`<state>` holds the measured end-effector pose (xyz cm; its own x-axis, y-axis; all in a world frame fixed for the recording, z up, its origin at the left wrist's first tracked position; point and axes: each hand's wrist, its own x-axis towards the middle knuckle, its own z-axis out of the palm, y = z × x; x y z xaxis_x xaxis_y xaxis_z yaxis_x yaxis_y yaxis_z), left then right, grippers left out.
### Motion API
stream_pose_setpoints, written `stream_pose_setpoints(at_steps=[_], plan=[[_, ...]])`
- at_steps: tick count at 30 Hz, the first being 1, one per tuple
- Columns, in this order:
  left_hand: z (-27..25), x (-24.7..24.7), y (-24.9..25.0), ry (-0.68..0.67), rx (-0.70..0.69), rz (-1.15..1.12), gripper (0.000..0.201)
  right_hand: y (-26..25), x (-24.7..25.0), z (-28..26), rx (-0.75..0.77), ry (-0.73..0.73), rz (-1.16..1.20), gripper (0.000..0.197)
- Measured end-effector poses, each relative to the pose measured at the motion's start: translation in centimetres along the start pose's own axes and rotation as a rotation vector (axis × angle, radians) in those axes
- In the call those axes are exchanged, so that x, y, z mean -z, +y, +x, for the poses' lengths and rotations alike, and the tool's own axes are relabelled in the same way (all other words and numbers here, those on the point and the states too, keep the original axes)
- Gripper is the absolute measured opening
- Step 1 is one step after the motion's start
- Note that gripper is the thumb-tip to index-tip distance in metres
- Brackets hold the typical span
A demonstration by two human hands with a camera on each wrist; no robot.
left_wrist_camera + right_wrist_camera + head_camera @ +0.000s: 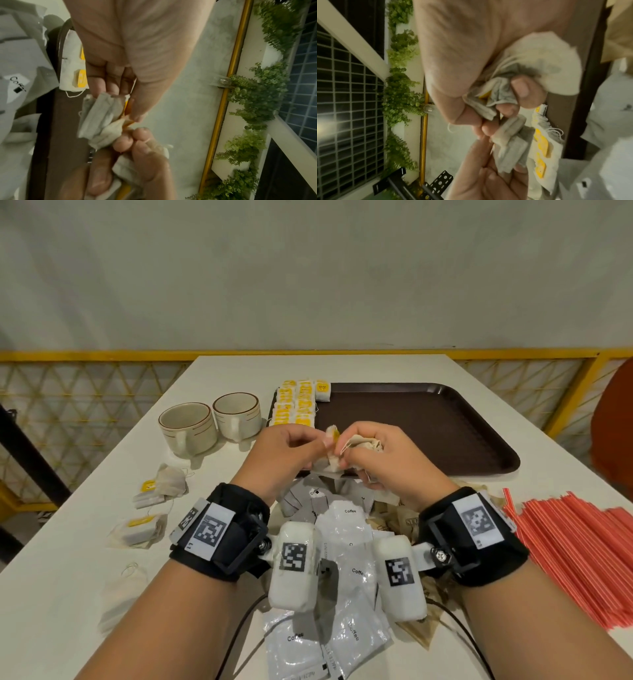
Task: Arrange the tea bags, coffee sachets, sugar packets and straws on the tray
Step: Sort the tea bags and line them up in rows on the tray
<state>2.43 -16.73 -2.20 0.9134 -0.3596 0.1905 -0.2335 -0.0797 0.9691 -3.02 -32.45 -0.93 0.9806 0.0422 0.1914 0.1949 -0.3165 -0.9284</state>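
Both hands meet at the centre of the head view, above the near edge of the tray (428,426). The right hand (380,455) grips a bunch of tea bags (364,444), fingers curled round them; the bunch is held clear of the table so that single bags can be drawn off without dragging the rest. The left hand (291,450) pinches one tea bag (332,440) from that bunch between thumb and fingertips. In the left wrist view the pinched bag (101,115) sits mid-frame, its yellow tag beside the thumb. Strings appear to link the bags, so the step in hand is probably separation.

Pose: both wrists are raised off the table, backs of the hands up, knuckles nearly touching, forearms converging from the lower corners of the frame.

Placed tea bags (296,402) lie in rows at the tray's left end, upper centre of the frame, presumably to leave the remaining tray area for the other items. Not yet on the tray:
- coffee sachets (346,546), heaped at lower centre under the wrists;
- straws (575,553), in a loose stack at the right edge;
- loose tea bags (161,491), at centre left.

Brown packets, possibly sugar, show partly beneath the right wrist.
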Motion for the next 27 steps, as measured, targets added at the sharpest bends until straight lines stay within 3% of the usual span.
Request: stream_pose_setpoints(at_steps=[3,5,7,9,12,17,22,27], plan=[[0.2,0.2,-0.5,0.014,0.0,0.02,0.02,-0.2,0.3,-0.1,-0.052,0.007,0.117,0.017],[0.3,0.3,-0.6,0.018,-0.003,0.024,0.025,-0.1,0.6,0.1,-0.051,0.102,0.15,0.017],[0.3,0.4,-0.6,0.008,-0.018,0.034,0.023,0.3,1.0,0.3,-0.023,0.172,0.107,0.017],[0.3,0.5,-0.5,-0.011,-0.037,0.045,0.018,0.6,1.2,0.4,-0.008,0.146,0.025,0.021],[0.2,0.4,-0.3,-0.031,-0.067,0.052,0.016,0.7,1.0,0.4,-0.001,0.1,-0.039,0.01],[0.3,0.7,-0.4,0.07,-0.125,0.108,0.024,0.9,1.8,0.6,-0.014,0.253,-0.025,0.008],[0.5,0.9,-0.5,0.125,-0.112,0.053,0.03,0.0,2.1,-0.3,-0.036,-0.111,0.203,0.011],[0.2,0.6,-0.3,0.091,-0.115,0.054,0.013,0.6,0.8,0.2,-0.03,-0.011,0.071,0.008]])
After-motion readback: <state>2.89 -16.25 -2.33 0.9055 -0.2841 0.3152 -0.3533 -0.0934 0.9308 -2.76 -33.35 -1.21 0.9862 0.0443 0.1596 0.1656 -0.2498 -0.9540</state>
